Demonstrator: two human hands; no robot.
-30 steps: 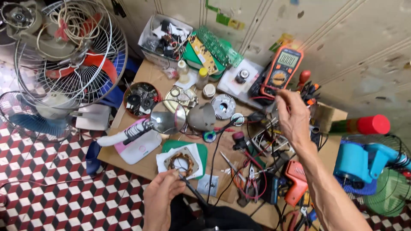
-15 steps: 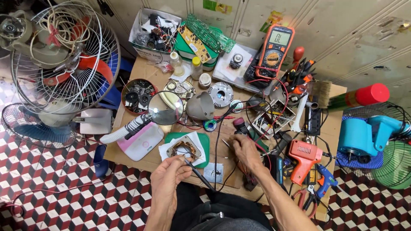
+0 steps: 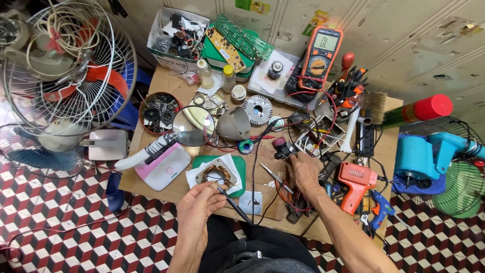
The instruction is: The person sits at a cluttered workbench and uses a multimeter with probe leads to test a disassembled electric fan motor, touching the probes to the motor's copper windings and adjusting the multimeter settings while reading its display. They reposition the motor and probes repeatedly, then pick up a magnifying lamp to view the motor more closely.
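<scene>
the left hand (image 3: 199,210) sits at the near edge of the cluttered wooden table (image 3: 151,174), fingers pinched around a slim black probe (image 3: 233,205) whose tip points up toward the motor stator (image 3: 216,174), a ring of copper windings lying on white paper over a green tray (image 3: 241,174). the stator lies just beyond the left fingertips.

the right hand (image 3: 303,169) has come down since a second ago, when it was raised far back by the multimeter; half a second ago it was already dropping toward the table's middle. now it rests among the tools beside the orange heat gun (image 3: 356,184), curled over a dark-handled tool (image 3: 282,147) with a maroon end, though whether it truly grips it cannot be told from here. the shift reads as the hand leaving the meter and reaching for a tool near the stator.

tweezers (image 3: 275,177) lie between the two hands. a little farther, a magnifying lens (image 3: 193,126) on a white flexible arm hangs over the table. behind it a round dark tin (image 3: 144,103) holds small black parts and screws; a white parts box (image 3: 337,142) right of centre holds wires and small bits. at the far edge a cardboard box (image 3: 156,48) is filled with dark components, green circuit boards (image 3: 242,40) lean beside it, and the orange multimeter (image 3: 323,53) stands against the wall.
</scene>
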